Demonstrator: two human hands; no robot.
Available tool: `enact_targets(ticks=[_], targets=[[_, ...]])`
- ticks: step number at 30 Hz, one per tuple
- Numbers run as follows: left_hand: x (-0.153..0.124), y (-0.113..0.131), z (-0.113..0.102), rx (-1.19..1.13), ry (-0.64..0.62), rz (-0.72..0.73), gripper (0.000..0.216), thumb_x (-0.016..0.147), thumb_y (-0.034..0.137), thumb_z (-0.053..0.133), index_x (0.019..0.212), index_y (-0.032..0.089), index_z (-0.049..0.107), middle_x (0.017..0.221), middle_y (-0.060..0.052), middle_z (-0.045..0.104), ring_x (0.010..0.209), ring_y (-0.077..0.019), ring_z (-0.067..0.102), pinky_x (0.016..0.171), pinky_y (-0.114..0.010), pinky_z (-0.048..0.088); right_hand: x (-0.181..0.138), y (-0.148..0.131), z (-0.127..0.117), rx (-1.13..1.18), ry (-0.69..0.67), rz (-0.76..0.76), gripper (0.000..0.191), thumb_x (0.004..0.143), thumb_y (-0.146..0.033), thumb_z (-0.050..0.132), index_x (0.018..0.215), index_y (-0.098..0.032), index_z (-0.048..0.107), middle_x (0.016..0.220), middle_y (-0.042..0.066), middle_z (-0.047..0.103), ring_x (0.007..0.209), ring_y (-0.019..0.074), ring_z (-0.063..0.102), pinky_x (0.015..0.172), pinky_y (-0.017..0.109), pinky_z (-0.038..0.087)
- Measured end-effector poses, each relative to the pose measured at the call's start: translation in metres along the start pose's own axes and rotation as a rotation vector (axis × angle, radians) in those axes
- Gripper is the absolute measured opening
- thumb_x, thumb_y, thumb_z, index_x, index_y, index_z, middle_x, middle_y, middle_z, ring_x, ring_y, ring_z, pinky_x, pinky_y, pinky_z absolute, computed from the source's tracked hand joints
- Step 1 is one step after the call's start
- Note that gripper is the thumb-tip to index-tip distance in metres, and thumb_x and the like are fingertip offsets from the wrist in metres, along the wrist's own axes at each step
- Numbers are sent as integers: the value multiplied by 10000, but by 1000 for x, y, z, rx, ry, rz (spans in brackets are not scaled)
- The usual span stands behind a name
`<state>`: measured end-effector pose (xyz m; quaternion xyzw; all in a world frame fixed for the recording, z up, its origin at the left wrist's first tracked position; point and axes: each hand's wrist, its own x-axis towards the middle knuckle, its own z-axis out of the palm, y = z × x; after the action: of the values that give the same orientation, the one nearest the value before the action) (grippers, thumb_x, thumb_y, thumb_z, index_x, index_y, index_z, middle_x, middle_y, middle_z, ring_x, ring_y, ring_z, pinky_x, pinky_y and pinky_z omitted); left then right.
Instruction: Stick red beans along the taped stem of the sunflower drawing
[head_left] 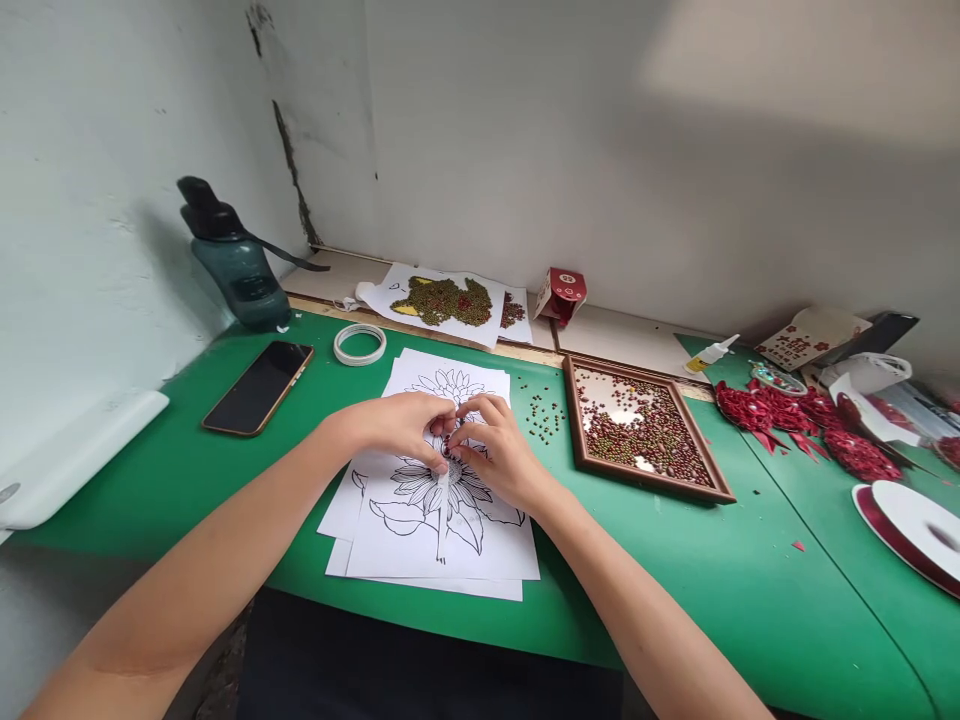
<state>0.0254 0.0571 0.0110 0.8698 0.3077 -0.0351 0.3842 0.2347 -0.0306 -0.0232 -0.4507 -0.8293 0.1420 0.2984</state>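
Observation:
A line drawing of a sunflower (442, 520) lies on top of several stacked white sheets. Over the upper part of its flower head, my left hand (401, 428) is curled inward, its thumb pointing down to a narrow pale strip (442, 492). My right hand (501, 455) meets it from the other side, with fingers bent and fingertips drawn together. A few small dark red beans show between the two hands. What the fingertips pinch is too small and too covered to make out.
Right of the paper are loose beans (545, 418) and a brown framed tray (720, 492) of red and green beans. A phone (259, 388), a tape roll (359, 345) and a bottle (236, 270) stand left. Behind lies a bean picture (450, 300); a glue bottle (709, 355) is farther right.

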Motion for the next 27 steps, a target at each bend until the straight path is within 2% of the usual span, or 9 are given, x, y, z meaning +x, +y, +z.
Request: enact_targets(ticks=[7, 14, 18, 21, 27], targets=[[1, 0, 1, 19, 9, -7, 472, 707, 574, 810, 946, 232, 590, 946, -18, 620, 816, -206, 553, 657, -296, 381, -1, -2, 4, -5, -13, 15, 89, 919, -196, 749, 880, -275, 747, 1210, 60, 605, 1223, 274, 493, 1051, 504, 457], [-2, 5, -2, 2, -6, 12, 429, 736, 545, 786, 966, 236, 596, 946, -16, 620, 803, -199, 551, 638, -296, 374, 0, 1, -4, 9, 15, 16, 119, 961, -164, 675, 925, -269, 717, 1175, 48, 664, 1219, 260, 512, 1071, 518, 445], [-3, 6, -2, -13, -3, 9, 303, 822, 476, 701, 982, 235, 608, 936, -22, 628, 797, -198, 554, 638, -299, 382, 0, 0, -7, -24, -11, 19, 146, 922, -127, 698, 907, -270, 720, 1191, 45, 667, 1237, 273, 510, 1092, 543, 421], [-3, 7, -1, -4, 18, -11, 171, 871, 385, 613, 938, 235, 565, 887, -15, 622, 740, -184, 528, 613, -298, 368, 0, -1, -8, -40, -36, 5, 136, 916, -134, 707, 911, -269, 726, 1199, 43, 667, 1258, 279, 498, 1105, 537, 402], [-1, 8, 2, 45, 56, -12, 194, 889, 398, 588, 863, 234, 486, 836, -8, 624, 705, -183, 517, 582, -299, 334, -2, 0, -9, -64, -62, 11, 112, 924, -141, 701, 931, -250, 726, 1140, 42, 678, 1130, 246, 536, 1054, 474, 408]])
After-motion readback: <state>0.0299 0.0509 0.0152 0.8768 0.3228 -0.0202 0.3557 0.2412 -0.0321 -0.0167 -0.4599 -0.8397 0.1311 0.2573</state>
